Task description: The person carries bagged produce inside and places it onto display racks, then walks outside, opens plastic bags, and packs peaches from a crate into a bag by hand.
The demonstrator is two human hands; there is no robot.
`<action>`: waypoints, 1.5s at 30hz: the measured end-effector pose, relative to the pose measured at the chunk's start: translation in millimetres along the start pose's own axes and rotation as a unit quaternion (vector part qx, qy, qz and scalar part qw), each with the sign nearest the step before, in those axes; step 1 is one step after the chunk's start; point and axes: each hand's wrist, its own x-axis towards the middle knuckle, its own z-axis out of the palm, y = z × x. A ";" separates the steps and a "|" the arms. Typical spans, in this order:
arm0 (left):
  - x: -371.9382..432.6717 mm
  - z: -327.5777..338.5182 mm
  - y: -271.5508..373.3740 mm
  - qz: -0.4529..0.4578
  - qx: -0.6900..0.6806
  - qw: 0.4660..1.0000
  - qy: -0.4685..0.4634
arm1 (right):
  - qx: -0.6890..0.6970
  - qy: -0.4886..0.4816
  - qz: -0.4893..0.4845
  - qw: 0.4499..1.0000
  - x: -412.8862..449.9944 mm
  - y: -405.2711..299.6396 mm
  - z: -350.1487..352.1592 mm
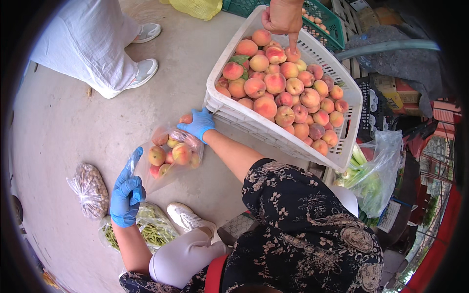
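Note:
My left hand, in a blue glove, grips the edge of a clear plastic bag, its index finger extended along the film. Several peaches lie inside the bag, red and yellow. At the bag's far side, my right hand, also gloved in blue, has its fingers on a peach; the glove partly hides where they meet. A white plastic crate heaped with peaches stands just beyond my right hand. Green leaves lie among the fruit.
Another person's hand touches a peach in the crate with one finger. Someone in light trousers stands at upper left. Bags of peanuts and green pods lie on the concrete floor. A green crate stands behind; bagged vegetables at right.

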 end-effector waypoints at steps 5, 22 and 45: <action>4.5 9.1 -1.9 0.028 -0.012 0.999 -0.023 | 0.170 0.021 -0.036 0.985 12.4 25.6 6.3; -12.6 -17.3 -3.6 0.103 -0.106 0.989 0.024 | 0.180 -0.233 -0.422 0.857 -88.3 5.1 -62.0; -5.1 -44.4 8.5 0.060 -0.125 0.990 0.024 | -0.157 0.046 -0.257 0.952 153.9 -108.8 -11.9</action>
